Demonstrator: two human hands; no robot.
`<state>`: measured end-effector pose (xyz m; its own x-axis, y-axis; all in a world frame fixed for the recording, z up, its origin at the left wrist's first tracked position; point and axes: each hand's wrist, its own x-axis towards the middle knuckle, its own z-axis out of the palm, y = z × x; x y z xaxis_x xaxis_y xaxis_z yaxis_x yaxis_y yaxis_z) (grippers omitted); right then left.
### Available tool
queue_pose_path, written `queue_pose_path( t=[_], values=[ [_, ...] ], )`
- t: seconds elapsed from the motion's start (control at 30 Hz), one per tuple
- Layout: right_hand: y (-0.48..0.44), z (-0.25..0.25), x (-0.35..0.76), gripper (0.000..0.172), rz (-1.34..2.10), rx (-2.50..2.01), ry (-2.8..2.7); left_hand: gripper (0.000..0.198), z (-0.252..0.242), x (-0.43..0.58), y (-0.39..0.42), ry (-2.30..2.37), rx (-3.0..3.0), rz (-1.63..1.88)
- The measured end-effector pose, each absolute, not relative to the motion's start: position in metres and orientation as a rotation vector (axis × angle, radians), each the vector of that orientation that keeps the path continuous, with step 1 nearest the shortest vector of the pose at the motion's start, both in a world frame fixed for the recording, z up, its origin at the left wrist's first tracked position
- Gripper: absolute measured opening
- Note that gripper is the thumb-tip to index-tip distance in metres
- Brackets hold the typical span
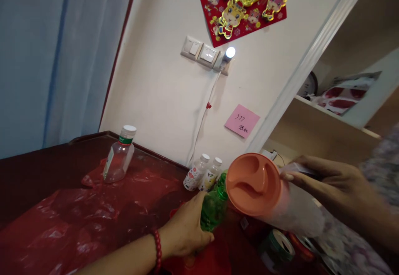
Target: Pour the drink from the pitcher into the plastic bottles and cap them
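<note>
My left hand (190,225), with a red bead bracelet at the wrist, is wrapped round a green plastic bottle (213,210) low over the table. The bottle stands roughly upright, its neck showing above my fingers. My right hand (327,179) pinches the edge of a round orange plastic piece (254,185) with divided hollows, tilted towards me beside the bottle's neck. Behind this piece is a blurred translucent shape; whether the two are joined I cannot tell. Two small clear bottles with white caps (196,173) stand beyond my left hand.
A clear capped bottle (119,158) stands on a red plastic bag (102,204) spread over the dark table (28,169). An open can (279,246) sits at lower right. Floral cloth (382,163) shows at right. A white cable (201,123) hangs down the wall.
</note>
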<state>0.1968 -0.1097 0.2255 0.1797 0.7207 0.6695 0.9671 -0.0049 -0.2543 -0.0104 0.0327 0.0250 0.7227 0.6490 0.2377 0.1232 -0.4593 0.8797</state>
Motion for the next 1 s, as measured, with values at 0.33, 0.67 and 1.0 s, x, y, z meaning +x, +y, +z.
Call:
queue_pose_path(
  t=[0.33, 0.67, 1.0],
  values=[
    [-0.131, 0.155, 0.227, 0.052, -0.195, -1.568, -1.112, 0.053, 0.023, -0.007, 0.040, 0.486, 1.981, 0.675],
    [-0.144, 0.064, 0.250, 0.069, -0.079, -1.424, -0.618, 0.057, 0.028, 0.001, 0.041, 0.471, 1.981, 0.673],
    [-0.150, 0.017, 0.263, 0.064, -0.010, -1.311, -0.505, 0.061, 0.033, 0.003, 0.041, 0.514, 1.979, 0.601]
  ],
)
